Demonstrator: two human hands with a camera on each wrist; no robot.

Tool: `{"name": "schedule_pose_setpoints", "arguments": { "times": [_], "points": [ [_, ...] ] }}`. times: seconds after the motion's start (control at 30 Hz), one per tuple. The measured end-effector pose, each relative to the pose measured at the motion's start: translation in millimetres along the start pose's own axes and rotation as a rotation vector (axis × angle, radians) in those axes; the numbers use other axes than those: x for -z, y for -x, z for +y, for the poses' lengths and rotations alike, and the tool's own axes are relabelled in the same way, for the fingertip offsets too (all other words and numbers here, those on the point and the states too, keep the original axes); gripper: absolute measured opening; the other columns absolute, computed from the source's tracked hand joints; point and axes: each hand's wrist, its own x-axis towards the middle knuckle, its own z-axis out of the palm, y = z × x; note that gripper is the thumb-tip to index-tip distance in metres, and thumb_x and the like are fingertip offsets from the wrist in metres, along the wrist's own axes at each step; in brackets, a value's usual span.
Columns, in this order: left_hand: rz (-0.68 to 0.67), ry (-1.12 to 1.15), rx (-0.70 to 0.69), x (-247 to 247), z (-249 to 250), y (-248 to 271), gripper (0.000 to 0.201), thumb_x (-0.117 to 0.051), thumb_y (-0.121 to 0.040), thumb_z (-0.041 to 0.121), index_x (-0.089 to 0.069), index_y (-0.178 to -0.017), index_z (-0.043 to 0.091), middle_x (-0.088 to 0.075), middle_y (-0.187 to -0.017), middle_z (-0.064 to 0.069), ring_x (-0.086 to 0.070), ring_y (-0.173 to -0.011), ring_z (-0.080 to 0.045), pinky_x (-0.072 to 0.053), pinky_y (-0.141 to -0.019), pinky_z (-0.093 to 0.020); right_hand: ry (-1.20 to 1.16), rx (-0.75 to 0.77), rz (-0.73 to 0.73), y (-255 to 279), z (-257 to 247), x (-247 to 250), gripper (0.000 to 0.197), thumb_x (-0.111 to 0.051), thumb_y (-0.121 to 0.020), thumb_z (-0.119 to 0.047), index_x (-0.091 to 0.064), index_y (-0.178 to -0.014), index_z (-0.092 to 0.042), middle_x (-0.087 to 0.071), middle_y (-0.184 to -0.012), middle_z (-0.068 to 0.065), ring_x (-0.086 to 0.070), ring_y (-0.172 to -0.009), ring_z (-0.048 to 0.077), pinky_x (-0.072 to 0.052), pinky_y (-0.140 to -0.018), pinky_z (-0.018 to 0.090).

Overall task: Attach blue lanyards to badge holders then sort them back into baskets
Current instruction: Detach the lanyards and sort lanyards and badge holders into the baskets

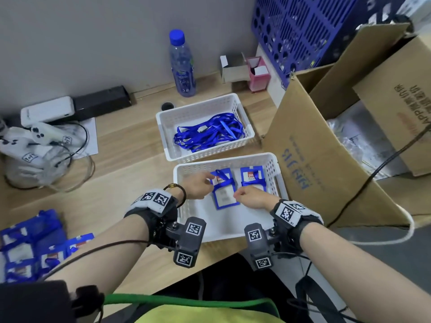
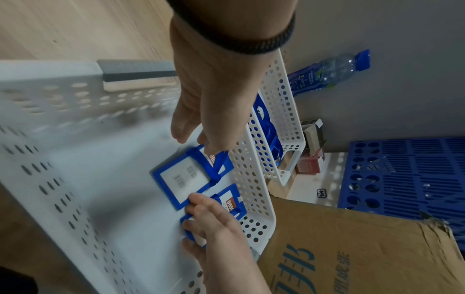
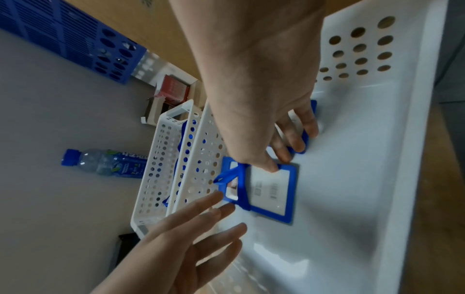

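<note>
The near white basket [image 1: 224,160] holds two blue badge holders, each with a blue lanyard wrapped round it. My left hand [image 1: 201,185] reaches in from the left with straight fingers, and its fingertips [image 2: 214,147] touch the top of the left badge holder [image 2: 181,175]. My right hand [image 1: 249,198] lies over the lower half of the right badge holder [image 1: 253,178]. Its fingers [image 3: 297,139] press down on that holder, while the thumb touches the left holder's edge [image 3: 269,191]. The far white basket [image 1: 198,104] contains loose blue lanyards [image 1: 207,134].
A heap of badge holders [image 1: 30,245] lies at the table's near left. An open cardboard box [image 1: 326,148] stands close against the near basket's right side. A water bottle [image 1: 182,64], small boxes [image 1: 257,73], a blue crate [image 1: 303,31] and white controllers [image 1: 35,141] line the back.
</note>
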Motion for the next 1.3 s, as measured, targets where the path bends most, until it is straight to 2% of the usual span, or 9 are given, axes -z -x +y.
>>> {"name": "schedule_pose_setpoints", "arguments": {
  "times": [0.27, 0.4, 0.57, 0.73, 0.87, 0.93, 1.07, 1.2, 1.3],
  "points": [
    [-0.067, 0.055, 0.000, -12, 19, -9, 0.035, -0.047, -0.097, 0.013, -0.055, -0.131, 0.006, -0.058, -0.128, -0.007, -0.063, -0.111, -0.023, -0.048, -0.101, -0.037, -0.032, -0.028, 0.086, -1, 10, 11, 0.039, -0.038, -0.097, -0.019, -0.054, -0.123, 0.004, -0.057, -0.124, 0.025, -0.055, -0.114, 0.038, -0.044, -0.096, 0.046],
    [-0.096, 0.070, -0.008, -19, 27, -13, 0.035, -0.047, -0.097, 0.013, -0.055, -0.131, 0.005, -0.058, -0.129, -0.007, -0.066, -0.107, -0.025, -0.051, -0.098, -0.036, -0.081, -0.020, 0.124, 2, 15, 14, 0.037, -0.037, -0.094, -0.011, -0.052, -0.115, 0.014, -0.056, -0.113, 0.033, -0.044, -0.077, 0.024, -0.031, -0.057, 0.032],
    [-0.178, 0.031, 0.033, -20, 22, -17, 0.034, -0.046, -0.098, 0.014, -0.055, -0.130, 0.015, -0.048, -0.135, -0.004, -0.063, -0.106, -0.024, -0.056, -0.086, -0.032, -0.108, -0.056, 0.084, 4, 16, 11, 0.041, -0.036, -0.097, -0.018, -0.047, -0.125, 0.009, -0.054, -0.118, 0.033, -0.052, -0.082, 0.033, -0.044, -0.065, 0.034],
    [-0.280, -0.011, 0.068, -19, 16, -11, 0.038, -0.044, -0.101, 0.021, -0.048, -0.138, 0.016, -0.049, -0.136, -0.003, -0.062, -0.108, -0.022, -0.054, -0.079, -0.022, -0.171, -0.106, 0.064, 1, 9, 2, 0.028, -0.037, -0.096, -0.016, -0.055, -0.101, 0.005, -0.047, -0.075, 0.011, -0.042, -0.068, 0.022, -0.037, -0.063, 0.032],
    [-0.273, -0.005, 0.034, -14, 17, -14, 0.047, -0.043, -0.101, 0.021, -0.035, -0.147, 0.014, -0.046, -0.144, -0.007, -0.058, -0.118, -0.025, -0.046, -0.097, -0.030, -0.170, -0.068, 0.213, -3, 3, 6, 0.039, -0.040, -0.093, -0.007, -0.045, -0.125, 0.014, -0.054, -0.123, 0.031, -0.056, -0.100, 0.041, -0.042, -0.071, 0.033],
    [-0.284, -0.008, 0.022, -14, 18, -14, 0.047, -0.043, -0.101, 0.022, -0.035, -0.147, 0.014, -0.046, -0.144, -0.007, -0.056, -0.121, -0.025, -0.044, -0.101, -0.033, -0.162, -0.064, 0.249, -5, 0, 8, 0.040, -0.041, -0.090, -0.005, -0.045, -0.124, 0.016, -0.051, -0.126, 0.031, -0.056, -0.101, 0.043, -0.040, -0.069, 0.032],
    [-0.296, -0.042, -0.012, -13, 16, -12, 0.045, -0.042, -0.101, 0.023, -0.039, -0.145, 0.016, -0.049, -0.141, -0.008, -0.056, -0.120, -0.025, -0.045, -0.102, -0.034, -0.156, -0.043, 0.260, -4, 1, 9, 0.037, -0.041, -0.092, -0.007, -0.050, -0.124, 0.010, -0.053, -0.130, 0.021, -0.053, -0.115, 0.038, -0.047, -0.091, 0.042],
    [-0.281, -0.021, -0.070, -3, 10, -7, 0.042, -0.042, -0.101, 0.021, -0.044, -0.142, 0.018, -0.051, -0.137, -0.004, -0.059, -0.107, -0.022, -0.046, -0.094, -0.031, -0.211, 0.033, 0.314, -1, -12, 10, 0.019, -0.045, -0.095, -0.018, -0.060, -0.106, -0.019, -0.059, -0.109, 0.002, -0.056, -0.099, 0.019, -0.044, -0.082, 0.029],
    [-0.212, 0.060, -0.132, 13, 1, 2, 0.031, -0.046, -0.099, 0.019, -0.057, -0.128, 0.016, -0.060, -0.118, -0.001, -0.060, -0.090, -0.018, -0.048, -0.079, -0.024, -0.211, 0.110, 0.338, 2, -37, 7, 0.008, -0.048, -0.094, -0.018, -0.056, -0.093, -0.018, -0.058, -0.077, 0.002, -0.052, -0.068, 0.016, -0.041, -0.064, 0.027]
  ]
}}
